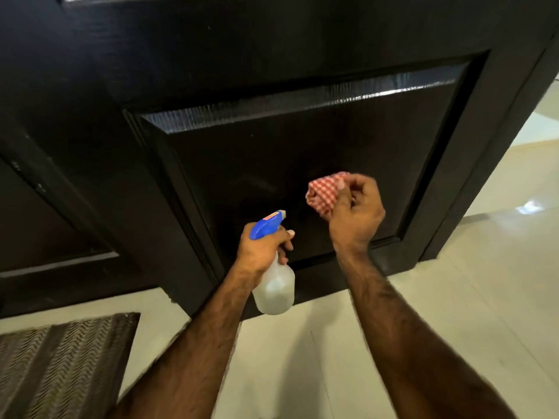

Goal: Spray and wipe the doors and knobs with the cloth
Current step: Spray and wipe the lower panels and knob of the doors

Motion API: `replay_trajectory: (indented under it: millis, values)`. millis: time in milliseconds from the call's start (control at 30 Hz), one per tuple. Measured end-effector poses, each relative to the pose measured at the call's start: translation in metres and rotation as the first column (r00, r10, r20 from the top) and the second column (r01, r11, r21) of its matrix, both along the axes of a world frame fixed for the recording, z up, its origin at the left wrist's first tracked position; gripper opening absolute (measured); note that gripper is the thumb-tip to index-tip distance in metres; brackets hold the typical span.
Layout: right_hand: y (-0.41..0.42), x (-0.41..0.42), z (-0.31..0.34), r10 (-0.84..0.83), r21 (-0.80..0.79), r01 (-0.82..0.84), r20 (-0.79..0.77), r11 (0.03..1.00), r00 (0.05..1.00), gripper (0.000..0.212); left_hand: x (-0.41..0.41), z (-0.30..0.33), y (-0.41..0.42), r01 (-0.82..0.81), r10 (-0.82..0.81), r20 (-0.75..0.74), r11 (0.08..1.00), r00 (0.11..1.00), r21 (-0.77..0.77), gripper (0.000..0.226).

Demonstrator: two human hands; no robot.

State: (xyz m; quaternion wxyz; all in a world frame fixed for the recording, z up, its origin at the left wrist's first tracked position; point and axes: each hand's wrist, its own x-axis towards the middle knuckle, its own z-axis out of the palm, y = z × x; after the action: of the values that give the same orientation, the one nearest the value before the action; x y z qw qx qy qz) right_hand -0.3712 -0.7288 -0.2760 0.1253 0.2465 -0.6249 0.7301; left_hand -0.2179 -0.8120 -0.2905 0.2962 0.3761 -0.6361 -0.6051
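Black and glossy, the door (302, 140) fills most of the view, and the work is down at its lowest recessed panel (272, 164), close to the pale tiled floor (453, 297). A faint smear on the panel to the left of the cloth suggests this patch is already sprayed or partly wiped. No knob is in view, so the knobs look to be still to do; how much of the upper door is finished cannot be told from here. A ribbed doormat (60, 358) lies at the lower left. The left hand (263, 246) grips the neck of a clear spray bottle (273, 285), its blue head aimed at the panel and a finger near the trigger. The right hand (357, 213) is curled round a bunched red-checked cloth (323, 190), held at the panel; actual contact is unclear.
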Motion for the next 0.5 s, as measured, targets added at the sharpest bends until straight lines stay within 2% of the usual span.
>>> replay_trajectory:
  millis: [133,200,267,333,400,500]
  values:
    - [-0.025,0.003,0.035,0.1,-0.076,-0.128,-0.295,0.989,0.95,0.033,0.002,-0.001,-0.003,-0.003,0.003,-0.021,1.0,1.0,-0.006,0.015]
    - [-0.032,-0.003,0.027,0.052,0.007,-0.055,-0.441,0.998,0.896,0.045,0.002,-0.002,-0.004,0.006,-0.006,-0.013,1.0,1.0,-0.023,0.015]
    - [-0.036,-0.015,-0.009,-0.017,0.08,0.068,-0.515,0.995,0.857,0.046,0.001,-0.006,-0.008,0.039,-0.039,-0.006,0.999,0.999,-0.033,0.017]
    - [-0.035,-0.02,-0.065,-0.053,0.155,0.14,-0.467,0.978,0.883,0.047,0.0,-0.01,-0.012,0.069,-0.069,-0.002,0.997,0.998,-0.035,0.021]
    - [-0.028,-0.011,-0.127,-0.031,0.304,0.149,-0.362,0.941,0.932,0.047,0.0,-0.018,-0.014,0.069,-0.069,0.011,0.998,0.998,-0.01,0.022]
    - [-0.012,0.011,-0.196,0.066,0.6,0.022,-0.124,0.8,0.99,0.053,0.0,-0.033,-0.013,0.048,-0.05,0.051,0.997,0.997,0.053,0.02]
